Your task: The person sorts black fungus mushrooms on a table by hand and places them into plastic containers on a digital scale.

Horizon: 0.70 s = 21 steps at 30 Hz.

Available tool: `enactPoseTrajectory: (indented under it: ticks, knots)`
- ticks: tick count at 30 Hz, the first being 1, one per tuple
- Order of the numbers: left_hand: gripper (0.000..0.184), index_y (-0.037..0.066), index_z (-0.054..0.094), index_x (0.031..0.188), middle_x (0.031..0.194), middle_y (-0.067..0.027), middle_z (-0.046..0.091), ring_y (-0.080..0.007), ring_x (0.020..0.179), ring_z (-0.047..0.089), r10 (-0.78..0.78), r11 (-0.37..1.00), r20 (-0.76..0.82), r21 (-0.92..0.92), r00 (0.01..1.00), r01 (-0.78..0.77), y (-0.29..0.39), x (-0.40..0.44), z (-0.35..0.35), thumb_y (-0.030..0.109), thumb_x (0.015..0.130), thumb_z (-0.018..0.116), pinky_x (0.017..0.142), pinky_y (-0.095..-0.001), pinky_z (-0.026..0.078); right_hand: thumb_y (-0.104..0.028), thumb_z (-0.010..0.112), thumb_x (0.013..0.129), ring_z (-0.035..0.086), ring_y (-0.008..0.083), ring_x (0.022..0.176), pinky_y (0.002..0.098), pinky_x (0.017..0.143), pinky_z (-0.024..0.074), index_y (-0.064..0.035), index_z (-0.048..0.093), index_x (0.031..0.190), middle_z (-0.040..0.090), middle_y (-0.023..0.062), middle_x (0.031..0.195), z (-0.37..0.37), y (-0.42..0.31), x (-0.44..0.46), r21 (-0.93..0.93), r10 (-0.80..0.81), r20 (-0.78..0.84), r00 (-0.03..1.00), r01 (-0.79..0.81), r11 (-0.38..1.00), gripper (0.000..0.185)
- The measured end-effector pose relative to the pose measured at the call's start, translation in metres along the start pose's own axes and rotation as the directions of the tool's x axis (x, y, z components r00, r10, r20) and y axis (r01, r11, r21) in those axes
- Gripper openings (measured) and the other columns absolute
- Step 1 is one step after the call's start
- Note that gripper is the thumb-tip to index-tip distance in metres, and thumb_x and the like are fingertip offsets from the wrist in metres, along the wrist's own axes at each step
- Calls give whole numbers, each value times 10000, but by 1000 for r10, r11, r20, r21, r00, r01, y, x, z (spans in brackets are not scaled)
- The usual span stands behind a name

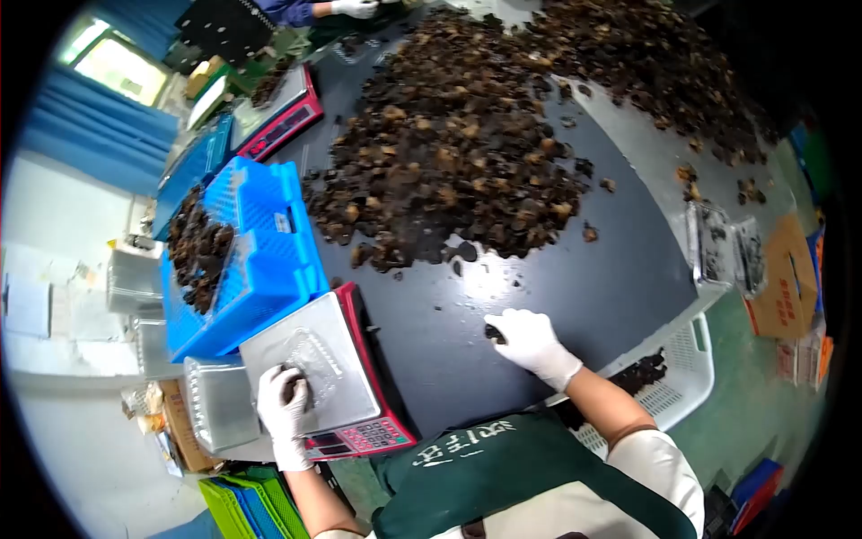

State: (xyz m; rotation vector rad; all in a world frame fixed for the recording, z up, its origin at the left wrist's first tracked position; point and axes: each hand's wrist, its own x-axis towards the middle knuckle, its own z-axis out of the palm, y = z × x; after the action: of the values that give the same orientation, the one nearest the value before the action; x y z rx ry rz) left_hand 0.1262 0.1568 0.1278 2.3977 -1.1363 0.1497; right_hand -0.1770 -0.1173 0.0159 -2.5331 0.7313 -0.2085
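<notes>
My left hand (283,413), in a white glove, is closed round a dark dried mushroom piece (291,388) above the scale (359,406). Under and beside it, a clear plastic tray (321,357) lies on the scale's metal plate. My right hand (532,346), also gloved, hovers low over the dark tabletop (620,269) with its fingers curled on another dark mushroom piece (493,333). Ahead of both hands spreads a large heap of brown-black dried mushrooms (458,162), which look like wood ear.
A blue crate (278,260) holding a tray of mushrooms stands left, with another red scale (285,121) behind. A white basket (687,386) sits below the table's right edge. Clear trays (709,242) lie right. Another person's gloved hand (356,8) shows at the top.
</notes>
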Motion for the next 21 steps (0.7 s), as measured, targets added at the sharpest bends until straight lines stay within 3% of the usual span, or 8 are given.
enactPoseTrajectory:
  ticks: [1,4,9,11,14,17,18,21]
  knots:
    - [200,77,698,928,1053,-126,630,-279,929,641,-70,997,78,23,994,69,-4,-6,9,62,732,735,818,-340,518,-246,641,750,635,257,770,383,653,517,-141,659,1030,621,69,850,-2,1,0,38,-24,-58,998,26,999,300]
    - [200,80,701,928,1064,-121,628,-277,998,621,-147,966,12,-213,989,146,8,-8,29,77,733,746,874,-348,493,-181,648,714,650,262,714,372,651,526,-147,705,825,658,54,772,7,8,6,228,52,-193,980,-6,974,130]
    - [245,51,676,970,1105,-122,604,-269,1040,601,-62,954,-30,-295,998,51,29,-2,33,36,734,744,887,-348,490,-154,647,711,676,250,754,313,707,540,-71,698,820,700,85,825,-9,3,22,339,173,-27,985,-154,928,146]
    - [276,46,658,990,1145,-126,565,-260,1064,583,-171,873,-40,-470,984,133,23,-8,31,-10,730,729,902,-343,487,-124,653,726,686,203,769,290,732,536,-48,697,860,709,93,843,-23,-15,31,685,119,26,993,-105,721,160]
    - [348,61,634,1030,1178,-124,547,-280,1101,552,-101,937,-23,-340,995,87,-2,-15,32,7,707,750,937,-368,463,-74,672,748,674,150,757,261,750,536,-28,696,916,714,79,877,-43,-74,58,757,-116,-43,992,108,644,176]
    - [488,51,588,1121,1207,-129,521,-260,1140,533,10,980,-67,-197,998,-23,3,-18,37,-8,667,759,980,-370,438,-135,680,764,664,210,753,293,681,538,-90,685,955,676,76,849,-41,-137,86,692,-315,-120,941,307,654,197]
    - [598,56,546,1187,1228,-118,509,-262,1167,512,-9,965,-43,-262,999,-2,-6,-22,37,5,637,775,1011,-378,417,-192,680,774,656,243,778,328,694,538,-109,678,951,661,75,864,-29,-154,97,629,-404,-157,901,407,662,195]
    - [924,34,314,1421,1392,-130,391,-267,1265,433,-55,919,11,-391,998,55,-7,-25,34,52,627,788,1076,-395,357,-312,661,766,586,259,957,391,782,490,-136,658,1002,607,74,969,8,-194,119,526,-531,-60,845,479,703,294]
